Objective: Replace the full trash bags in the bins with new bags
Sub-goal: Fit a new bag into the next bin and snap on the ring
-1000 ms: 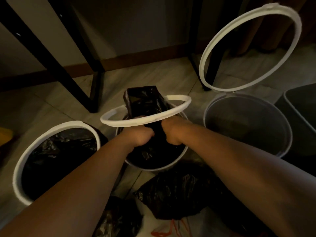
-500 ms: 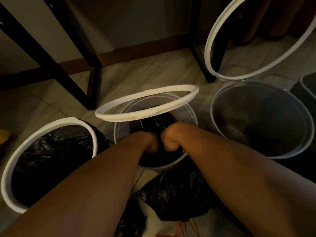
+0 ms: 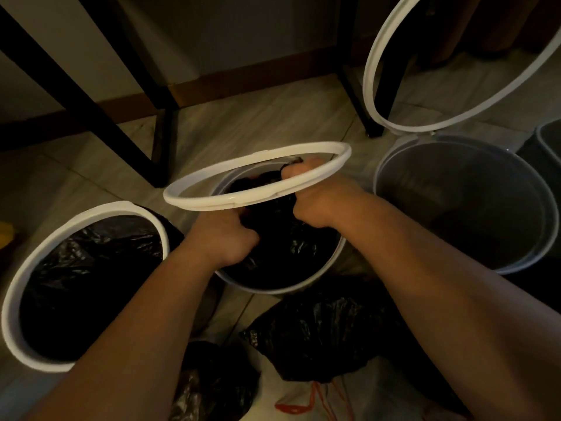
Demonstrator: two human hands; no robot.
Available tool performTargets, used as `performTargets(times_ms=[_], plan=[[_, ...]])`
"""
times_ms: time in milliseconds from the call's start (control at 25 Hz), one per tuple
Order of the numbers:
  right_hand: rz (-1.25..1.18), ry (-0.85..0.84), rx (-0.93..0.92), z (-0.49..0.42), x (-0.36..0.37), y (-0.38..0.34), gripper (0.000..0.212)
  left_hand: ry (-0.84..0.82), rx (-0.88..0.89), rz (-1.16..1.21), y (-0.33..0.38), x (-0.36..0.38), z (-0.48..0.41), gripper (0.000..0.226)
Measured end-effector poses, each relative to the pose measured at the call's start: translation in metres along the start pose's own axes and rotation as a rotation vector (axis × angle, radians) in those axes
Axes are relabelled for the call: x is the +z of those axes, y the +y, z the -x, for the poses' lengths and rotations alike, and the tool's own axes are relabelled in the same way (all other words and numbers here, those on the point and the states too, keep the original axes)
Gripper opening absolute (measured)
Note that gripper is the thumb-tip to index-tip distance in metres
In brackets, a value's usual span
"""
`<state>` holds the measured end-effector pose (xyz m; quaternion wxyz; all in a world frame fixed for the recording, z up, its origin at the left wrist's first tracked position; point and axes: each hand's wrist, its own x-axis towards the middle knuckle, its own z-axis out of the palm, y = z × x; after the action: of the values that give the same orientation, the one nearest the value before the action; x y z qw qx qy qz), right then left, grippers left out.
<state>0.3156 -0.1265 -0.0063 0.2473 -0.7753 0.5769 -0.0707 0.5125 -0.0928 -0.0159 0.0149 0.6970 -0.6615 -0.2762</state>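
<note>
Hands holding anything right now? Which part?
Both grip the black bag in the middle bin: left hand at its near-left side, right hand at its far-right side.

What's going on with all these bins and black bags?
A person is changing the trash bags. The left hand and right hand both hold a black bag in the middle bin, under its raised white ring. The left bin is lined with a bag already. The right bin has no bag in it, and its ring is tipped up. Filled bags lie on the floor in front.
</note>
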Motion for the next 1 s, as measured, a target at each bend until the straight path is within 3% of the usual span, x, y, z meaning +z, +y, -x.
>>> performTargets(times_ms=[120, 200, 280, 360, 480, 520, 680, 880, 920, 1000], plan=[[0.042, 0.137, -0.05, 0.011, -0.009, 0.006, 0.011, 0.017, -0.015, 0.196, -0.007, -0.013, 0.022, 0.061], [0.238, 0.18, -0.075, 0.019, -0.01, 0.011, 0.021, 0.057, -0.025, 0.239, -0.017, -0.014, 0.029, 0.06], [0.199, 0.109, -0.062, 0.024, -0.012, 0.013, 0.03, 0.114, -0.08, 0.277, -0.024, -0.012, 0.035, 0.046], [0.01, 0.019, -0.034, 0.027, -0.019, 0.014, 0.039, 0.196, -0.134, 0.402, -0.032, -0.013, 0.039, 0.041], [-0.153, -0.132, 0.06, 0.03, -0.033, 0.02, 0.073, 0.165, -0.121, 0.712, -0.037, -0.021, 0.042, 0.052], [-0.137, -0.158, 0.068, 0.031, -0.036, 0.022, 0.075, 0.136, -0.12, 0.743, -0.039, -0.025, 0.042, 0.06], [-0.189, -0.036, 0.157, 0.038, -0.041, 0.034, 0.061, 0.126, -0.11, 0.64, -0.045, -0.031, 0.043, 0.074], [-0.136, 0.364, 0.227, 0.042, -0.038, 0.042, 0.018, 0.249, -0.067, 0.254, -0.034, -0.025, 0.053, 0.047], [-0.094, 0.371, 0.223, 0.042, -0.039, 0.042, 0.015, 0.261, -0.067, 0.231, -0.031, -0.023, 0.056, 0.045], [-0.016, 0.316, 0.219, 0.043, -0.042, 0.042, 0.014, 0.22, -0.065, 0.264, -0.034, -0.019, 0.064, 0.067]])
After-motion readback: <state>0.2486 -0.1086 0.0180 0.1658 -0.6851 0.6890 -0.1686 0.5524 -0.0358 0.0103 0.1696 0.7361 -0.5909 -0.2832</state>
